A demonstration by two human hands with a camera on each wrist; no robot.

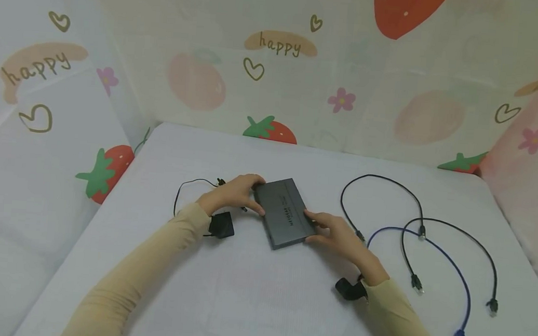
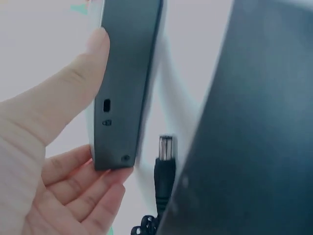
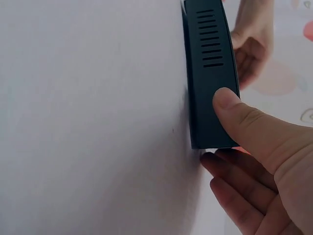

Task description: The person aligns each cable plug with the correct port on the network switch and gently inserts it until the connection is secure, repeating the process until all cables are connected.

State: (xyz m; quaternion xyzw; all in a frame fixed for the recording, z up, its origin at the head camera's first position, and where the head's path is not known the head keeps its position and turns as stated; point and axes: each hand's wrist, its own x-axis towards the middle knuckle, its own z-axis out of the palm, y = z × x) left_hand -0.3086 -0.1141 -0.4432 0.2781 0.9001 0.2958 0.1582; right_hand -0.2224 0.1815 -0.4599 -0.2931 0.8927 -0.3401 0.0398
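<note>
A flat dark grey NETGEAR network switch (image 1: 284, 213) lies between my two hands, low over the white table. My left hand (image 1: 236, 193) grips its far left end. In the left wrist view, the thumb lies on one edge of the switch and the fingers curl round the corner, beside a lock slot. On the near right end, my right hand (image 1: 336, 235) holds the switch between thumb and fingers. The right wrist view shows that thumb (image 3: 227, 100) on the vented side. Under my left wrist sits a black power adapter (image 1: 222, 225), its barrel plug (image 2: 166, 166) near the switch.
On the right lie two black network cables (image 1: 383, 178) (image 1: 485, 248) and a blue network cable (image 1: 464, 286), looped across each other. The adapter's thin cord (image 1: 176, 198) curves behind my left forearm. A patterned cloth (image 1: 275, 85) hangs behind the table.
</note>
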